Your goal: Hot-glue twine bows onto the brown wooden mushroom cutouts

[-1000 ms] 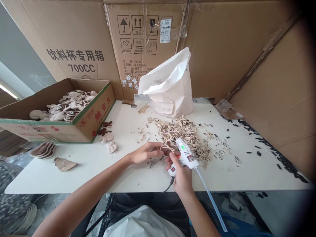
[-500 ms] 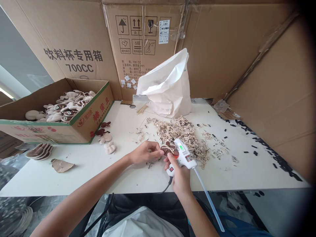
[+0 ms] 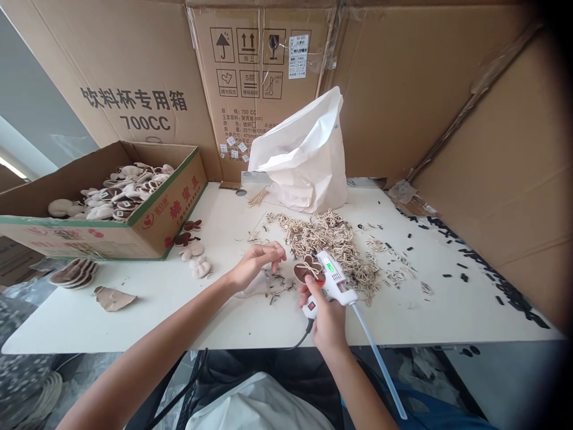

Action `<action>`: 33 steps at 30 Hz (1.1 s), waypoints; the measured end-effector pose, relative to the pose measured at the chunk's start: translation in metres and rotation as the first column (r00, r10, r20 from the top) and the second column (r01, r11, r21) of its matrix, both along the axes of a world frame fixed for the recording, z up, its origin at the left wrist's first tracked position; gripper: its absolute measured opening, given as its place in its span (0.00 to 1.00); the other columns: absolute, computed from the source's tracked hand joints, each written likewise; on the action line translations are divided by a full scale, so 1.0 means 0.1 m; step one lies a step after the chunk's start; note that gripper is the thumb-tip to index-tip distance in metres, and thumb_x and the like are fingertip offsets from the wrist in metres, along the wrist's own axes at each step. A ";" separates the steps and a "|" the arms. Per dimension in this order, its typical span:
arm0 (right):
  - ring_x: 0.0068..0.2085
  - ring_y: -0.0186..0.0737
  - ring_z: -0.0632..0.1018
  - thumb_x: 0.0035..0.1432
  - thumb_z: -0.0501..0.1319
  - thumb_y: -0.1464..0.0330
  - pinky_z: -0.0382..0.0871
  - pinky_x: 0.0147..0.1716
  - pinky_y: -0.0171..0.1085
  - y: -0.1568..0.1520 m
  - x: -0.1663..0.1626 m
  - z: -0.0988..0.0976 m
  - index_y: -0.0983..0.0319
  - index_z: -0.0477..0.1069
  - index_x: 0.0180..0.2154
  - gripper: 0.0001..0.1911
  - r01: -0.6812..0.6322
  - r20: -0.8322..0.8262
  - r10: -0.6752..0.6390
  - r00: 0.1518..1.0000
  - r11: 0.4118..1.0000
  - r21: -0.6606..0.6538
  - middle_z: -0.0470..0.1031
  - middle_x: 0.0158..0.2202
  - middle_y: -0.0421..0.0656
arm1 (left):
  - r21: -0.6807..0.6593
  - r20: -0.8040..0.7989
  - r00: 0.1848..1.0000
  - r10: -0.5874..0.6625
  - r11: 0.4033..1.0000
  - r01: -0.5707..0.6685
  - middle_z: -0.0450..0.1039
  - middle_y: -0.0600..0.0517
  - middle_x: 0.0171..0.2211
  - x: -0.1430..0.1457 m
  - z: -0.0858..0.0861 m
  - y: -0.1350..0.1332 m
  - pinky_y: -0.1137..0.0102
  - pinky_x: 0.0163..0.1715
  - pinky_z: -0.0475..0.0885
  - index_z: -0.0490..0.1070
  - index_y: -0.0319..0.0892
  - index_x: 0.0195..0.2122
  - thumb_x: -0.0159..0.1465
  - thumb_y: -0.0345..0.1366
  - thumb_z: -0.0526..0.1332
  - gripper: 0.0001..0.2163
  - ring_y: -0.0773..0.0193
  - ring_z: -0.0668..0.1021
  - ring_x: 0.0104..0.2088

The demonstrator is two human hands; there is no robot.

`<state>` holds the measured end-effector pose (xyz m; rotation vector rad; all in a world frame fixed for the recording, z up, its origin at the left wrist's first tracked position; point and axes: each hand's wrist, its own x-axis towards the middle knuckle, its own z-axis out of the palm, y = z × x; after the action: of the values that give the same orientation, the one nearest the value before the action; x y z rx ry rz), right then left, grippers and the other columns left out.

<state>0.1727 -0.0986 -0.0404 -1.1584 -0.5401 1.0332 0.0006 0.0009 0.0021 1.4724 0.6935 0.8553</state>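
Our right grip is closed firmly around the handle of a white hot glue gun, with the forearm rising from the bottom of the view and the wrist angled slightly left. A clear glue stick runs from the back of the gun down to the right, past the grip, and a black cord trails away to its left.

Just above the right grip's fingers, right beside the gun's nose, sits a brown flower-shaped piece tied with a pale twine bow. We cannot tell whether it rests on the bench or on those fingers.

Our left grip is open and empty, lifted off the bench, its fingers loosely curled, its forearm reaching in from the lower left. It stands near the piece without touching it, above a scatter of dark scraps.

Ahead of both grips lies a heap of pale twine bows. Farther left of the left grip stands a cardboard carton filled with more shaped pieces.
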 end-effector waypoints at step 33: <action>0.20 0.33 0.70 0.65 0.65 0.50 0.61 0.18 0.33 -0.11 0.04 -0.06 0.61 0.78 0.30 0.22 -0.209 0.170 0.210 0.963 0.978 -0.029 0.79 0.25 0.44 | -0.263 0.103 0.945 0.310 0.925 -0.274 0.78 0.50 0.34 0.03 -0.10 0.07 0.64 0.43 0.72 0.74 0.40 0.40 0.57 0.44 0.75 0.17 0.63 0.77 0.35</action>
<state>0.1765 -0.1096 -0.0468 -1.2263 -0.8094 1.1225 0.0039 0.0081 -0.0077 1.0885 0.8926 1.0517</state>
